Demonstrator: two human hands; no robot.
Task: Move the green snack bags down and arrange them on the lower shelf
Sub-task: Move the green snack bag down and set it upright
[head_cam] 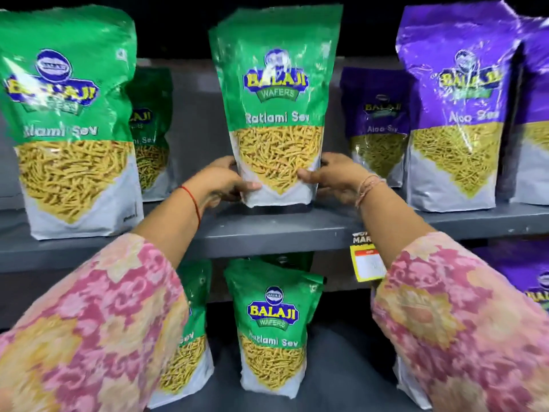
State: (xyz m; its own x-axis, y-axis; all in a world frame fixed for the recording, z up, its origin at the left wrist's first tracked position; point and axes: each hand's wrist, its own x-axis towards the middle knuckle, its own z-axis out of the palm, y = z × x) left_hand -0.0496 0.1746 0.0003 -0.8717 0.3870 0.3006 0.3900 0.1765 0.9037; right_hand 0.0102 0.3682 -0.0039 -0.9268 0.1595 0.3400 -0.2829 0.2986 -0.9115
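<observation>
A green Ratlami Sev snack bag (276, 93) stands upright in the middle of the upper shelf (267, 230). My left hand (221, 179) grips its lower left edge and my right hand (332, 173) grips its lower right edge. Another green bag (68, 123) stands at the front left of the upper shelf, with a further one (151, 135) behind it. On the lower shelf (341, 382) a green bag (271, 328) stands upright below my hands, and a second green bag (190, 346) beside it is partly hidden by my left sleeve.
Purple Aloo Sev bags (457, 108) fill the right of the upper shelf, one (375, 120) further back. More purple bags (531, 281) sit at the lower right. A yellow price tag (368, 263) hangs from the upper shelf's front edge.
</observation>
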